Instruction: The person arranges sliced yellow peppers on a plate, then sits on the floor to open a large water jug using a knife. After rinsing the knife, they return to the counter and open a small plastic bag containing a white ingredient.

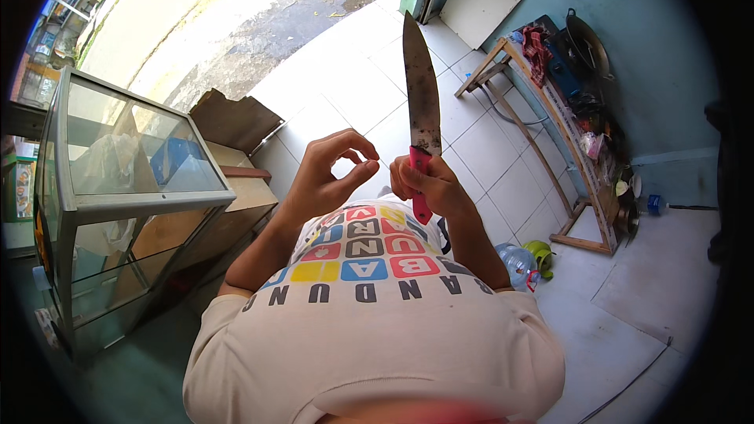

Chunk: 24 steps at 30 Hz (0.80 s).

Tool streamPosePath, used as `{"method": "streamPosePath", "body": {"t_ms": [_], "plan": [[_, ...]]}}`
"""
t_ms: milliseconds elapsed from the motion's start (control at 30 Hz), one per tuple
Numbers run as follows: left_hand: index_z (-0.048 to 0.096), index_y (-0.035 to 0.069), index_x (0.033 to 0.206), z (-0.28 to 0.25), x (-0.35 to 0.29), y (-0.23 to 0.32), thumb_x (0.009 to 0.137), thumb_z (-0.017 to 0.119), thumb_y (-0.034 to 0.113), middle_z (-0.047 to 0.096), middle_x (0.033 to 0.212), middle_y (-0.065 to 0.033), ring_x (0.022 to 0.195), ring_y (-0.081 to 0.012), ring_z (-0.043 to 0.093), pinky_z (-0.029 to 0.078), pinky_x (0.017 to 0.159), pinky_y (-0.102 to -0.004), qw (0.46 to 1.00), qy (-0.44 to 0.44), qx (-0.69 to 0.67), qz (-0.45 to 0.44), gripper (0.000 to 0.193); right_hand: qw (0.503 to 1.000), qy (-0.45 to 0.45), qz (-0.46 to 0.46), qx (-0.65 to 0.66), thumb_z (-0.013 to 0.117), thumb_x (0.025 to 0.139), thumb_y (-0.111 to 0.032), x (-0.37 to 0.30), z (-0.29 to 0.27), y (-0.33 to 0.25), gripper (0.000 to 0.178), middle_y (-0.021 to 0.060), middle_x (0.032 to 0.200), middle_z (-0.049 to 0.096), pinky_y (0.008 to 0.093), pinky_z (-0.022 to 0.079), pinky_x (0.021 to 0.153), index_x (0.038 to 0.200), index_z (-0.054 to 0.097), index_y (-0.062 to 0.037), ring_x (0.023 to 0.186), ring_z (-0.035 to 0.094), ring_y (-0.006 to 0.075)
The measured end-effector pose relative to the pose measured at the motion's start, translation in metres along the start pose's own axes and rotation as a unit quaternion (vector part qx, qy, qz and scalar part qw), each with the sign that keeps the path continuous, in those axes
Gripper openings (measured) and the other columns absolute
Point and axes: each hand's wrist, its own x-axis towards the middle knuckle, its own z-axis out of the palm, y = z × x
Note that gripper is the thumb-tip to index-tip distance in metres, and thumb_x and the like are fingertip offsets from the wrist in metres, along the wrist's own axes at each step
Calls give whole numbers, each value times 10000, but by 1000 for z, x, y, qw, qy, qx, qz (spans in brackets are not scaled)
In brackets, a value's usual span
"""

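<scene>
**Right hand (430,186) grasps a knife (422,86) by its handle, left hand (336,171) curled beside it**

The Right hand closes firmly around the pink-red handle, in front of the chest, with the stained blade pointing away from the body. The left hand hangs just to its left, fingers loosely bent, thumb and forefinger tips close together; whether they pinch anything small cannot be told.

The step in hand looks like holding the knife up rather than cutting, since the blade meets nothing. Any next move calls for a steady wrist and the left fingertips kept off the blade. The bulging side, likely the cutting edge, faces right.

The widest room for moving seems to lie straight ahead, over the white tiled floor (491,153). To the left, the metal-framed glass case (149,202) sets a hard edge; to the right stands a low wooden rack (581,244). The handle's butt points back toward the printed shirt (369,345), which limits any pull inward.
</scene>
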Motion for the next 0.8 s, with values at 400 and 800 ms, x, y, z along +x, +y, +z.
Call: {"method": "streamPosePath", "body": {"t_ms": [400,800], "plan": [[671,37,1294,-54,57,6,865,700,-10,681,797,-84,671,-161,620,517,662,-319,978,-176,-2,111,432,983,170,-45,56,568,1058,-249,4,78,6,371,-6,629,496,277,401,600,740,528,-63,615,486,104],[626,155,1387,-75,143,-47,855,715,-11,699,777,-65,604,-166,644,539,576,-314,915,-349,41,197,564,902,430,13,38,614,1024,-248,31,139,7,314,7,669,526,282,411,587,805,558,-29,604,490,99]]}}
